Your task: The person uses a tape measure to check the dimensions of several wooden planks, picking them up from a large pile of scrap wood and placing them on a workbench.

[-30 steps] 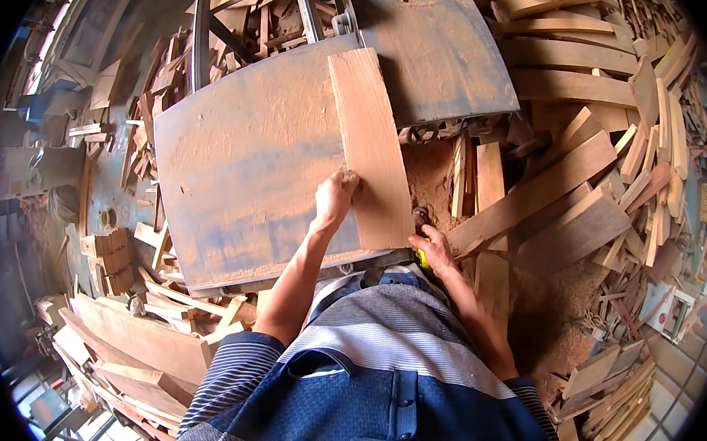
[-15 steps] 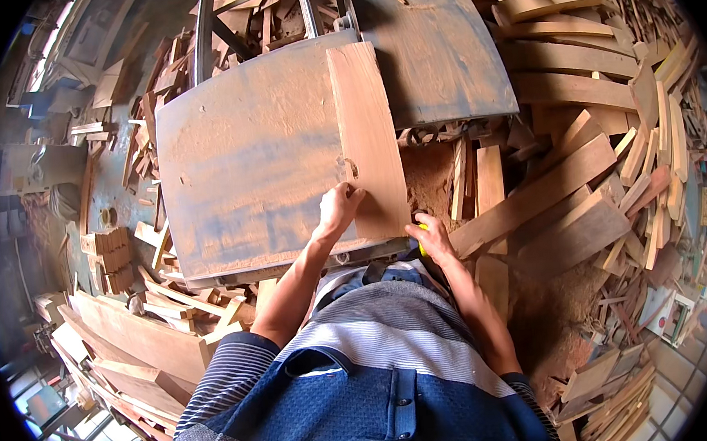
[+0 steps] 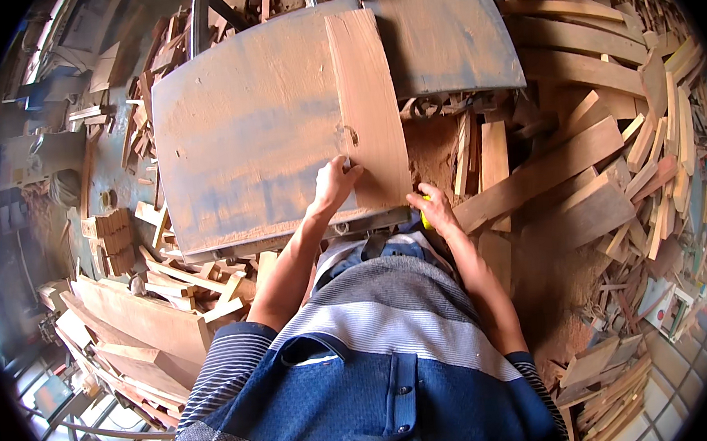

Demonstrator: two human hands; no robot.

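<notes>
A long, flat wooden board [image 3: 367,80] lies lengthwise on the right side of a dusty metal machine table [image 3: 241,130]. A dark knot marks it near its left edge. My left hand [image 3: 335,185] is closed with curled fingers at that edge, its thumb reaching over the board; whatever is in its grip is hidden. Beside the board's near right corner, my right hand [image 3: 437,209] is closed around a small yellow object [image 3: 426,219], mostly covered by the fingers. Its index finger points toward the board's edge.
A second metal table [image 3: 448,42] adjoins at the far right. Stacked planks and offcuts [image 3: 555,165] crowd the right side. More boards [image 3: 144,325] lean at the near left, with small wood blocks [image 3: 108,233] beyond them. Sawdust [image 3: 556,296] covers the floor at right.
The whole scene sits slightly higher in the picture as the view has shifted. Both hands keep about the same places at the board's two edges.
</notes>
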